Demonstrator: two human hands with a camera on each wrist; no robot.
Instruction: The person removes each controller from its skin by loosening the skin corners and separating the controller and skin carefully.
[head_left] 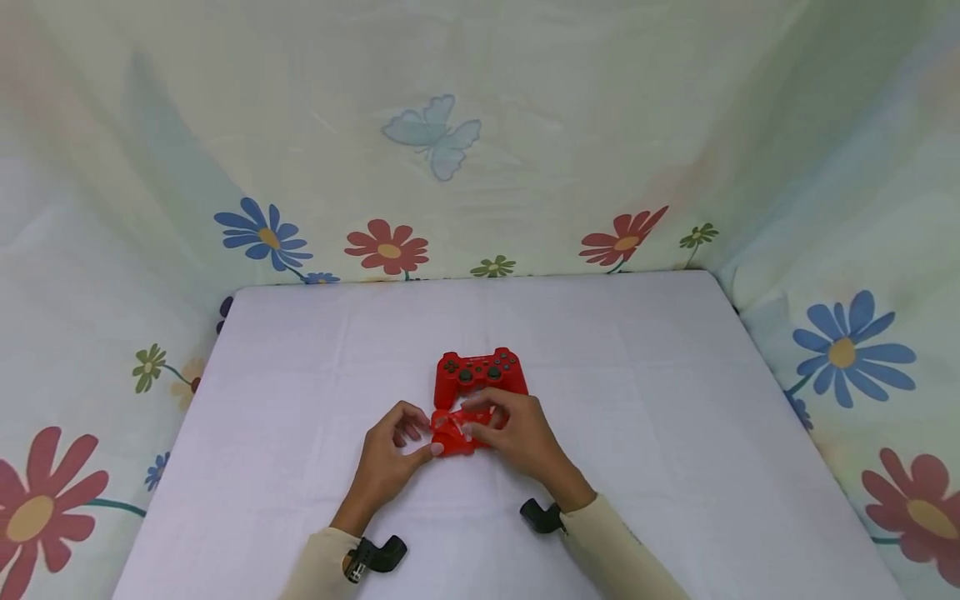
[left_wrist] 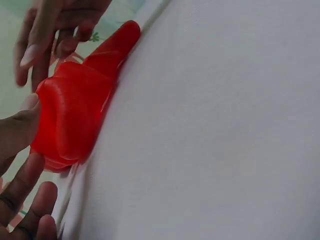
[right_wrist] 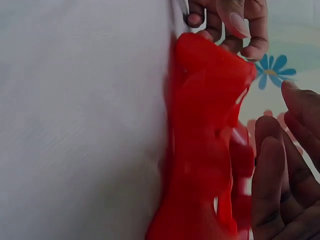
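Note:
A red game controller with dark sticks and buttons lies on the white-covered table. Just in front of it is a glossy red controller cover with cut-out openings; its smooth rounded grip shows in the left wrist view. My left hand holds the left end of this cover between thumb and fingers. Over the cover's right part hovers my right hand, thumb and fingers apart and slightly bent. In the right wrist view its fingers stand beside the cover with a gap. The right hand hides part of the cover and controller.
The white cloth covers the table on all sides of the hands. Curtains printed with flowers and a butterfly hang at the back and both sides. Black wrist cameras sit at both sleeves.

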